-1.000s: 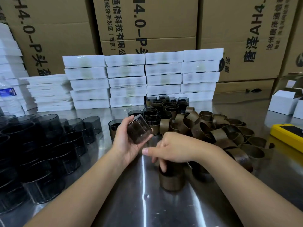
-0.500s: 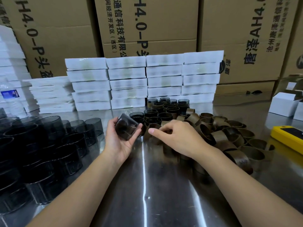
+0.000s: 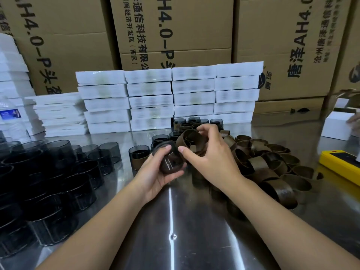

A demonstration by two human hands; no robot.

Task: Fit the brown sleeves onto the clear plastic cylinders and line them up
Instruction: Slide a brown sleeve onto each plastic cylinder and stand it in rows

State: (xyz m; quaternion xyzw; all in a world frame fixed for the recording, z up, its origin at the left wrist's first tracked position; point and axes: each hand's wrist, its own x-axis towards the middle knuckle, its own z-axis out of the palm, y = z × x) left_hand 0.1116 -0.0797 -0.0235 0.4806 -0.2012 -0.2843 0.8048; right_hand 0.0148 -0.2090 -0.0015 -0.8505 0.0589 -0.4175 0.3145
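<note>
Cardboard cartons [image 3: 175, 26] rise behind the white box stack [image 3: 169, 98], which stands on the steel table [image 3: 175, 240]. Left and forward of the stack crowd the bare clear plastic cylinders [image 3: 48, 182]. Right and forward of it lies the heap of brown sleeves [image 3: 272, 164], and directly before it stand the sleeved ones [image 3: 194, 123]. Nearer than these, the left hand [image 3: 155, 174] curls round one tilted cylinder [image 3: 170, 160]. The right hand [image 3: 210, 158] pinches a sleeve [image 3: 191, 139] just beside its upper edge. The fit likely goes best with the sleeve kept round, squared to the cylinder's end and slid on evenly.
</note>
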